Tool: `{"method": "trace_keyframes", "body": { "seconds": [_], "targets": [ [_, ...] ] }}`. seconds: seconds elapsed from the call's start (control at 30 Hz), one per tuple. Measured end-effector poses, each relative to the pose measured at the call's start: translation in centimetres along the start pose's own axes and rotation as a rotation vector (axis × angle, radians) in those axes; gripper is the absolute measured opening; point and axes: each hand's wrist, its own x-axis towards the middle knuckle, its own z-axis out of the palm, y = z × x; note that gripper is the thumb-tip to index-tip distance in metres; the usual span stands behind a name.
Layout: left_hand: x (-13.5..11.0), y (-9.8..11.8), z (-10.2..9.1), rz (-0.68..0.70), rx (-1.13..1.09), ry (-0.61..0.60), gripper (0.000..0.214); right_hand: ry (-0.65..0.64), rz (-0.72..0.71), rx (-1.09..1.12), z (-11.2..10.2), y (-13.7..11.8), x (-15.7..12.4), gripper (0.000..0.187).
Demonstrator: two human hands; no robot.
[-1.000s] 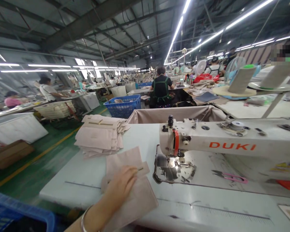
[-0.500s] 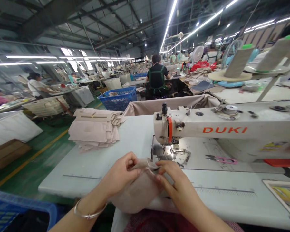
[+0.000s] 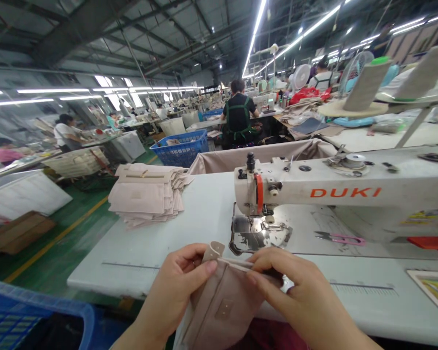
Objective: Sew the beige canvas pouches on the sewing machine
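At the near edge of the table point(image 3: 131, 253), the left hand point(image 3: 182, 279) pinches the cloth point(image 3: 243, 296) between thumb and fingers beside a curled tab point(image 3: 214, 250); the right hand point(image 3: 292, 279) nips the top edge farther right. Both grips are narrow. The cloth hangs between and nearer than the hands, its small patch point(image 3: 224, 309) facing the wearer. Its top edge runs roughly left to right, the tab points far, and a seam point(image 3: 206, 306) slants from near left to far right; the folds hide the true long axis. The step in hand seems to be straightening that edge; the next move likely calls for firm pinches, so the layers stay level. Just beyond is the machine point(image 3: 284, 189), with snips point(image 3: 340, 238) under its arm. To the far left lies a stack point(image 3: 142, 194) of cloth; beyond, a basket point(image 3: 180, 148) and a worker point(image 3: 239, 114).
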Motion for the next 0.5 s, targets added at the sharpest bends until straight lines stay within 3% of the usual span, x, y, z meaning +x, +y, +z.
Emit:
{"method": "trace_keyframes", "body": {
  "seconds": [0.17, 0.5],
  "targets": [
    [-0.6, 0.1, 0.8, -0.048, -0.126, 0.042, 0.03, -0.003, 0.045, 0.024, -0.3, -0.9, 0.0, 0.011],
    [-0.4, -0.2, 0.9, -0.043, -0.133, 0.102, 0.033, -0.055, 0.085, 0.096, -0.6, -1.5, 0.2, 0.014]
  ]
}}
